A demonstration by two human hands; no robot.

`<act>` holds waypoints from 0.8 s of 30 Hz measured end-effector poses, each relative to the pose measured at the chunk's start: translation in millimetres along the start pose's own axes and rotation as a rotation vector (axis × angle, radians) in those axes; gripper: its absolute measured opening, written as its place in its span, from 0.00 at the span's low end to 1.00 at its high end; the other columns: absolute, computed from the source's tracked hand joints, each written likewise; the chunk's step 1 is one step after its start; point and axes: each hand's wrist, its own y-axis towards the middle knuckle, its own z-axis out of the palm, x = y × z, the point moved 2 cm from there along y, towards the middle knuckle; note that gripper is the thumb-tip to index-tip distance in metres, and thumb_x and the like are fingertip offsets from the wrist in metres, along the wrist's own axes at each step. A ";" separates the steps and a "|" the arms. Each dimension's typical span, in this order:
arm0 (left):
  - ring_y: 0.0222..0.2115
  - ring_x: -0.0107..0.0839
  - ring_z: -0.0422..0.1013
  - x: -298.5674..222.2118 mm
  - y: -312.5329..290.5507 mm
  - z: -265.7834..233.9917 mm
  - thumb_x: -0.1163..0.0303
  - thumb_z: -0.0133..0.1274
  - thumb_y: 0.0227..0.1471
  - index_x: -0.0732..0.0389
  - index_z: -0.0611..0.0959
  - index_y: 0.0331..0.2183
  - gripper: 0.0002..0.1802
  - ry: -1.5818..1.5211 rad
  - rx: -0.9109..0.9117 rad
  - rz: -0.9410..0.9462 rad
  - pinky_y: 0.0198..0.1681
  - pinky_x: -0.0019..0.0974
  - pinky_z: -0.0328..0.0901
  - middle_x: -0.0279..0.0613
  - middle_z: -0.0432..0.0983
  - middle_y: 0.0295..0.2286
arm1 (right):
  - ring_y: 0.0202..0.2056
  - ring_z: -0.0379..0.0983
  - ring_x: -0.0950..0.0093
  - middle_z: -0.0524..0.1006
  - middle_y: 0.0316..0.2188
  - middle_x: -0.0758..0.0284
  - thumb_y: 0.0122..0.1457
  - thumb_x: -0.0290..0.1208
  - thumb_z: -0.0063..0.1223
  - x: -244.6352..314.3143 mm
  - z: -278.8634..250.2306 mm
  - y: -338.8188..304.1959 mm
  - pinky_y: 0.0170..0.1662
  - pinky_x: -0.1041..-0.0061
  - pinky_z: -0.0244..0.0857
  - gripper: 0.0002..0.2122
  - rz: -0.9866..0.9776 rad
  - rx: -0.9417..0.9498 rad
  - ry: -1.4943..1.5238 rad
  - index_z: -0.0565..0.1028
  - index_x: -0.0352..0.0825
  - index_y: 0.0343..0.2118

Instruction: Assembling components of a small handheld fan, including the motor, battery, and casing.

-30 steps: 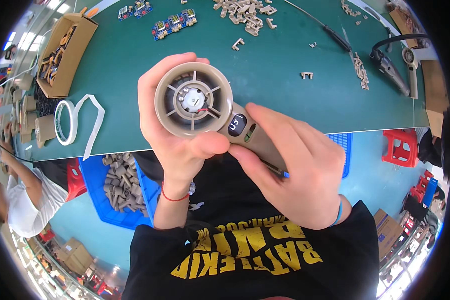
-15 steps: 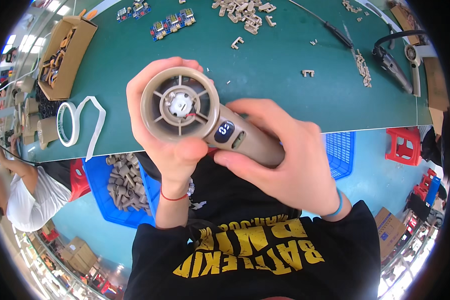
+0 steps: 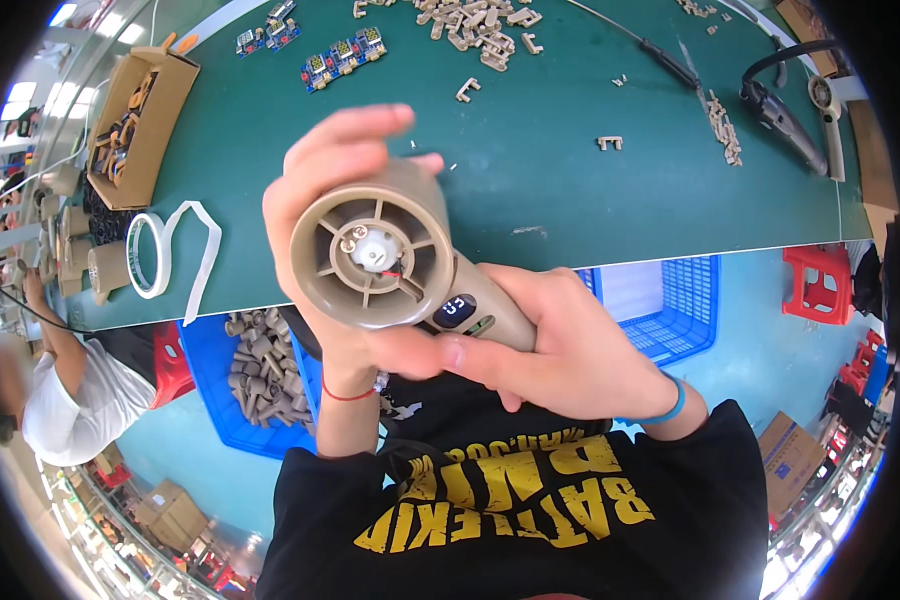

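A beige handheld fan (image 3: 432,210) is held over the table's near edge, its round open end facing up. Inside the ring show spokes, a white motor hub and a short red wire. A small lit display sits on the handle beside an oval slot. My left hand (image 3: 315,215) cups the round head, its upper fingers lifted apart and its thumb under the ring. Around the handle my right hand (image 3: 580,345) is closed, its thumb lying near the slot. The handle's lower end is hidden in my right palm.
Beige clips (image 3: 480,28) and blue circuit boards (image 3: 344,58) lie on the green table (image 3: 530,180). At left are a tape roll (image 3: 148,255) and a cardboard box (image 3: 145,130). A screwdriver (image 3: 668,62) and black tool (image 3: 785,125) lie right. Blue baskets (image 3: 240,425) stand below; a person (image 3: 80,395) sits left.
The fan has tilted and shifted slightly right and down. My left fingers have lifted off the far rim, and my right thumb has moved up along the handle toward the slot.
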 end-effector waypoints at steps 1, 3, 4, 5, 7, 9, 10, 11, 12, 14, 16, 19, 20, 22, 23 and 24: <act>0.46 0.43 0.70 -3.8 1.1 3.4 0.38 0.72 0.23 0.67 0.68 0.48 0.57 0.147 -0.067 -0.084 0.41 0.40 0.73 0.56 0.65 0.49 | 0.17 0.74 0.61 0.75 0.19 0.56 0.57 0.37 0.58 -4.3 -1.3 -1.4 0.21 0.70 0.65 0.15 -0.158 -0.139 -0.180 0.71 0.27 0.33; 0.52 0.52 0.66 -15.1 -1.0 -0.1 0.48 0.76 0.23 0.65 0.63 0.55 0.61 0.245 0.156 -0.094 0.46 0.52 0.72 0.57 0.58 0.56 | 0.18 0.74 0.58 0.74 0.18 0.54 0.56 0.36 0.59 -4.2 -5.0 -3.5 0.21 0.69 0.65 0.15 -0.316 -0.281 -0.360 0.71 0.27 0.34; 0.52 0.51 0.66 -23.2 -2.7 11.7 0.53 0.76 0.26 0.64 0.63 0.55 0.58 0.118 0.026 -0.302 0.44 0.50 0.74 0.57 0.58 0.56 | 0.19 0.75 0.57 0.74 0.18 0.54 0.56 0.35 0.59 -6.0 -6.3 -2.1 0.22 0.68 0.66 0.15 -0.261 -0.277 -0.332 0.71 0.27 0.34; 0.51 0.51 0.66 -25.1 -5.1 17.0 0.58 0.76 0.28 0.64 0.63 0.55 0.55 -0.010 -0.105 -0.508 0.42 0.48 0.75 0.58 0.58 0.56 | 0.20 0.75 0.56 0.74 0.18 0.54 0.55 0.35 0.60 -7.6 -7.5 -0.4 0.23 0.68 0.67 0.15 -0.205 -0.272 -0.304 0.72 0.27 0.34; 0.50 0.49 0.68 -20.1 -5.7 6.4 0.64 0.73 0.33 0.63 0.62 0.56 0.52 -0.018 -0.047 -0.493 0.40 0.45 0.76 0.58 0.57 0.57 | 0.18 0.73 0.78 0.76 0.20 0.67 0.56 0.29 0.59 -9.5 -5.1 -0.3 0.23 0.82 0.66 0.16 -0.148 -0.217 -0.272 0.71 0.29 0.45; 0.49 0.46 0.69 -19.9 -3.6 2.2 0.67 0.73 0.33 0.63 0.60 0.58 0.54 -0.079 -0.120 -0.539 0.40 0.44 0.76 0.57 0.57 0.57 | 0.16 0.71 0.80 0.75 0.21 0.68 0.59 0.28 0.54 -13.2 0.1 -4.5 0.21 0.82 0.64 0.16 -0.366 -0.175 0.244 0.68 0.28 0.47; 0.49 0.44 0.69 -20.2 -1.5 0.0 0.67 0.75 0.30 0.62 0.58 0.59 0.57 -0.071 -0.158 -0.546 0.40 0.44 0.76 0.57 0.56 0.58 | 0.16 0.71 0.80 0.75 0.21 0.68 0.59 0.28 0.54 -10.0 -3.2 -6.5 0.21 0.82 0.64 0.16 -0.364 -0.162 0.242 0.68 0.28 0.47; 0.49 0.44 0.69 -20.5 -2.5 0.9 0.67 0.75 0.30 0.62 0.58 0.59 0.57 -0.062 -0.166 -0.542 0.40 0.44 0.76 0.57 0.56 0.58 | 0.19 0.74 0.74 0.76 0.22 0.63 0.60 0.29 0.53 -6.0 -8.9 -11.2 0.22 0.78 0.65 0.16 -0.251 -0.142 0.142 0.67 0.28 0.48; 0.49 0.43 0.69 -21.0 -3.7 4.7 0.66 0.75 0.29 0.61 0.58 0.59 0.59 -0.047 -0.138 -0.516 0.40 0.44 0.76 0.56 0.56 0.58 | 0.21 0.76 0.68 0.76 0.23 0.59 0.61 0.31 0.53 -4.7 -12.3 -12.7 0.24 0.74 0.65 0.17 -0.139 -0.122 0.041 0.65 0.27 0.49; 0.48 0.41 0.69 -18.5 -5.2 6.8 0.65 0.78 0.23 0.60 0.57 0.59 0.64 -0.039 -0.037 -0.466 0.41 0.44 0.75 0.56 0.55 0.58 | 0.20 0.75 0.69 0.76 0.22 0.60 0.61 0.30 0.53 -10.0 -7.8 -16.9 0.23 0.75 0.65 0.16 -0.185 -0.198 -0.046 0.66 0.28 0.48; 0.48 0.41 0.69 -17.2 -5.6 2.3 0.65 0.78 0.22 0.60 0.57 0.59 0.64 0.009 0.020 -0.444 0.41 0.44 0.75 0.55 0.55 0.58 | 0.19 0.74 0.69 0.75 0.21 0.61 0.61 0.30 0.53 -14.7 -6.2 -18.6 0.23 0.75 0.64 0.15 -0.229 -0.267 -0.130 0.67 0.28 0.47; 0.48 0.40 0.69 -19.8 -4.0 6.1 0.65 0.78 0.22 0.60 0.57 0.59 0.64 0.037 0.068 -0.432 0.41 0.43 0.75 0.55 0.56 0.57 | 0.18 0.73 0.69 0.74 0.20 0.61 0.62 0.31 0.53 -17.4 -6.3 -17.9 0.23 0.75 0.64 0.13 -0.244 -0.286 -0.149 0.68 0.28 0.44; 0.48 0.40 0.68 -21.2 -3.5 6.6 0.65 0.77 0.23 0.60 0.57 0.59 0.63 0.052 0.071 -0.429 0.41 0.42 0.75 0.54 0.56 0.57 | 0.19 0.74 0.70 0.74 0.20 0.62 0.61 0.31 0.53 -16.9 -6.8 -17.3 0.23 0.75 0.64 0.12 -0.249 -0.287 -0.155 0.69 0.28 0.43; 0.48 0.40 0.68 -25.1 -2.7 7.9 0.65 0.77 0.25 0.60 0.57 0.59 0.62 0.068 0.065 -0.421 0.41 0.42 0.75 0.54 0.56 0.57 | 0.19 0.74 0.72 0.74 0.19 0.63 0.61 0.31 0.54 -17.0 -6.7 -16.0 0.23 0.76 0.64 0.12 -0.254 -0.283 -0.168 0.69 0.28 0.42; 0.49 0.40 0.68 -27.4 -2.6 9.8 0.66 0.76 0.26 0.60 0.56 0.59 0.62 0.082 0.062 -0.425 0.43 0.42 0.75 0.54 0.55 0.57 | 0.18 0.72 0.75 0.74 0.18 0.65 0.62 0.32 0.53 -18.0 -6.1 -15.4 0.22 0.77 0.63 0.12 -0.274 -0.275 -0.117 0.69 0.29 0.41; 0.50 0.41 0.67 -28.8 -2.7 12.0 0.66 0.75 0.28 0.60 0.55 0.60 0.61 0.096 0.058 -0.429 0.44 0.43 0.74 0.54 0.55 0.57 | 0.16 0.71 0.78 0.74 0.18 0.67 0.62 0.33 0.52 -18.8 -5.4 -15.1 0.20 0.79 0.61 0.11 -0.294 -0.267 -0.066 0.69 0.29 0.40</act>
